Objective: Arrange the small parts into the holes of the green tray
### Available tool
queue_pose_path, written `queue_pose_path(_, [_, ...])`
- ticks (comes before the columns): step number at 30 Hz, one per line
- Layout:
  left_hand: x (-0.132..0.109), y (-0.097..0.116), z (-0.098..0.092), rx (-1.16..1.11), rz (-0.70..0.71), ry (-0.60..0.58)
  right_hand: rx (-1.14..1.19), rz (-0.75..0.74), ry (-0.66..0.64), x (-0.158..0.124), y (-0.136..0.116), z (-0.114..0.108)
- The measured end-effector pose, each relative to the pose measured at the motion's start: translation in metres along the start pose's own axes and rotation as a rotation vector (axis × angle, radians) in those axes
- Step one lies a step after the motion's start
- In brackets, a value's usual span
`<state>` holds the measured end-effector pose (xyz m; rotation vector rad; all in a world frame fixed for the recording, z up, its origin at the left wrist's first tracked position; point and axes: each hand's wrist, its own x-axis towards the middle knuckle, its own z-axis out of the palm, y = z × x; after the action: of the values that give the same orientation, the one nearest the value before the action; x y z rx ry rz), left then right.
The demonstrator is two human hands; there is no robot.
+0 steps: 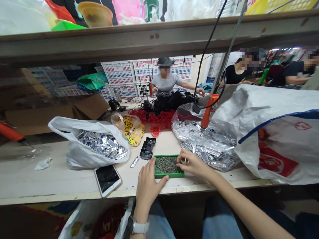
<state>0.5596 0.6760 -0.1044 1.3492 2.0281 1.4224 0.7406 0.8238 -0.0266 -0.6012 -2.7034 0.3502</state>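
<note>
left hand (147,182): flat, fingers together and extended, palm down on the bench edge, pressed against the left side of the green tray (156,174); thumb runs along the tray's near rim; grips nothing, only braces it.
right hand (193,163): fingers curled down, tips at the tray's right far corner among the screws (166,164); cannot tell if a screw is pinched.
green tray: shallow, rectangular, between both hands at the near edge of the workbench (59,179); filled with small dark screws.
black plastic housing (147,148): just beyond the left fingertips, lying open side up, apart from the tray.
metal strip (134,162): single silver piece, left of the left fingertips, near the housing.
smartphone (107,179): left of the left hand, screen up and dark, close to the bench edge.
white bag (82,151): further left of the phone, open, full of silver metal strips.
clear bag of silver parts (211,146): directly beyond the right hand, touching distance from the knuckles.
electric screwdriver (208,113): orange, hangs tip down above that clear bag, cable going up.
yellow parts bag (132,129): beyond the housing, clear bag, yellow-black pieces.
woven sack (276,132): big white one, right of the right hand.
wristwatch (139,227): white band, left wrist.
co-worker (165,83): seated across the bench, far beyond both hands.
</note>
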Motion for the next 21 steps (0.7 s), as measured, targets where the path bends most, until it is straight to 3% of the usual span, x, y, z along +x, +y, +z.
queue_pose_path(4, [-0.010, 0.022, 0.001, -0.202, -0.019, 0.094, -0.041, -0.123, 0.415, -0.023, -0.020, 0.014])
queue_pose_path(7, [-0.020, 0.047, 0.006, -0.395, -0.057, 0.021, -0.072, -0.236, 0.609, -0.032, -0.040, 0.019])
queue_pose_path(12, [-0.025, 0.083, 0.015, -0.618, -0.125, -0.023, -0.098, -0.332, 0.700, -0.037, -0.058, 0.013])
queue_pose_path(15, [-0.023, 0.086, 0.017, -0.646, -0.148, 0.025, -0.102, -0.322, 0.688, -0.039, -0.056, 0.010])
queue_pose_path(18, [-0.019, 0.067, 0.001, -0.573, -0.202, 0.185, -0.083, -0.255, 0.641, -0.040, -0.043, 0.014])
queue_pose_path(19, [-0.018, 0.055, -0.011, -0.523, -0.238, 0.289, -0.077, -0.215, 0.620, -0.040, -0.037, 0.016])
queue_pose_path(21, [-0.016, 0.027, -0.050, -0.380, -0.315, 0.611, -0.063, -0.108, 0.568, -0.040, -0.022, 0.021])
